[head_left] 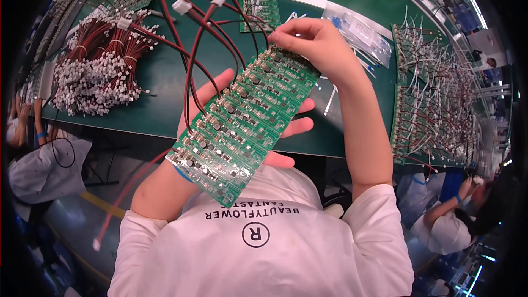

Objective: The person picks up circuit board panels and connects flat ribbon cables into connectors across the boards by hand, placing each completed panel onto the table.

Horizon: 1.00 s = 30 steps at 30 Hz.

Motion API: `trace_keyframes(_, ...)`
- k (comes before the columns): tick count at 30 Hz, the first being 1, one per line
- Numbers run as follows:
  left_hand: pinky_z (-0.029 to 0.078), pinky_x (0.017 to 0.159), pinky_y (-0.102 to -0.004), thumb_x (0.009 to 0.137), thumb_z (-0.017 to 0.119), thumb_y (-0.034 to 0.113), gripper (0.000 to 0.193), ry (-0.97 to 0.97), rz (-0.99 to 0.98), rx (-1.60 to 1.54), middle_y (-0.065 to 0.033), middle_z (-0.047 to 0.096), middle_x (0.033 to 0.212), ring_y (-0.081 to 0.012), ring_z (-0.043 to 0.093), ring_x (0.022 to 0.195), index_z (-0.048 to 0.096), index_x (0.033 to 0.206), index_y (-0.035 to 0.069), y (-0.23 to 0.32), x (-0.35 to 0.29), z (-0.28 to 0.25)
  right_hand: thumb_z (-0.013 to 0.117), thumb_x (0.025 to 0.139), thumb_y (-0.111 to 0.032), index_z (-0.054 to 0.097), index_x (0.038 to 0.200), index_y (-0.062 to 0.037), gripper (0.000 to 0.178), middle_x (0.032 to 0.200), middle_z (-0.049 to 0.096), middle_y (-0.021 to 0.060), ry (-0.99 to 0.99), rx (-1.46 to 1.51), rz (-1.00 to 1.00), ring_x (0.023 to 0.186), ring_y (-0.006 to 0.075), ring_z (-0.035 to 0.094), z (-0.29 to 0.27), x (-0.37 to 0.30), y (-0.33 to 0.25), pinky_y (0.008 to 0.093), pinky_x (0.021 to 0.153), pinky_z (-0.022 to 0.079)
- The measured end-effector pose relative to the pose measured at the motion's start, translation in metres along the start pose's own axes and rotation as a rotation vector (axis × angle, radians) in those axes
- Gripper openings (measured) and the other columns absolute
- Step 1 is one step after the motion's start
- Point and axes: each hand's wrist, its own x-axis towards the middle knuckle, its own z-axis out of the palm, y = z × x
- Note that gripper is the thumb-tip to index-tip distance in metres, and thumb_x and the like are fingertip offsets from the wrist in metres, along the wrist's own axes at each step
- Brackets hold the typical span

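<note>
A long green circuit board panel (242, 124) lies tilted across my left hand (297, 127), which supports it from below. My left thumb shows past its left edge and the other fingertips past its right edge; the palm is hidden. Several red-and-black wire leads (190, 71) with white plugs rise from the panel's left edge, and one lead (132, 187) hangs down from its near corner. At the far corner, my right hand (319, 44) has thumb and index finger pinched together where a dark lead ends. The gripped tip is mostly covered by the fingers.
Bundled leads with white plugs (99, 71) lie on the green table (159, 113) at left. Wired panels (432, 99) are stacked at right. Another panel (261, 0) and a clear plastic bag (360, 33) lie ahead. Other people (445, 220) sit at both sides.
</note>
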Motion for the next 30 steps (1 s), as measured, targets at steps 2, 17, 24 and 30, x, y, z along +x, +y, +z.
trace_keyframes(2, 0.013, 0.091, -0.0788, 0.091, 0.040, 0.045, 0.070, 0.025, 0.030, -0.005, -0.0254, -0.002, 0.150, -0.0476, 0.011, 0.136, 0.015, 0.147, 0.013, -0.002, 0.002, 0.002, 0.069, 0.081, -0.023, 0.069, 0.086, 0.0012, 0.025, 0.073, 0.065, 0.0036, 0.138, 0.092, -0.073, 0.065, 0.0075, 0.058, 0.003, 0.002, 0.004, 0.0222, 0.061, 0.046)
trace_keyframes(17, 0.024, 0.093, -0.0741, 0.094, 0.036, 0.048, 0.068, -0.089, 0.058, 0.142, -0.0203, 0.001, 0.152, -0.0428, 0.017, 0.136, 0.014, 0.147, 0.013, 0.008, 0.016, 0.004, 0.060, 0.089, -0.027, 0.067, 0.098, 0.0003, 0.029, 0.085, 0.066, 0.0033, 0.353, 0.014, -0.168, 0.075, 0.0108, 0.059, -0.009, -0.007, 0.008, 0.0234, 0.069, 0.046)
trace_keyframes(24, 0.042, 0.087, -0.0608, 0.094, 0.042, 0.044, 0.068, -0.201, 0.182, 0.262, -0.0183, 0.004, 0.152, -0.0353, 0.036, 0.123, 0.016, 0.146, 0.010, 0.025, 0.026, 0.007, 0.070, 0.078, -0.038, 0.064, 0.094, 0.0015, 0.043, 0.090, 0.063, 0.0145, 0.296, -0.619, 0.098, 0.082, 0.0226, 0.061, -0.027, -0.005, 0.044, 0.0334, 0.073, 0.049)
trace_keyframes(30, 0.044, 0.091, -0.0521, 0.093, 0.038, 0.049, 0.064, -0.186, 0.173, 0.434, -0.0257, 0.033, 0.133, -0.0360, 0.047, 0.115, 0.031, 0.138, 0.004, 0.022, 0.038, 0.036, 0.077, 0.069, -0.033, 0.061, 0.107, -0.0001, 0.053, 0.105, 0.056, 0.0214, 0.224, -0.758, -0.010, 0.096, 0.0364, 0.056, -0.013, 0.010, 0.081, 0.0407, 0.083, 0.047)
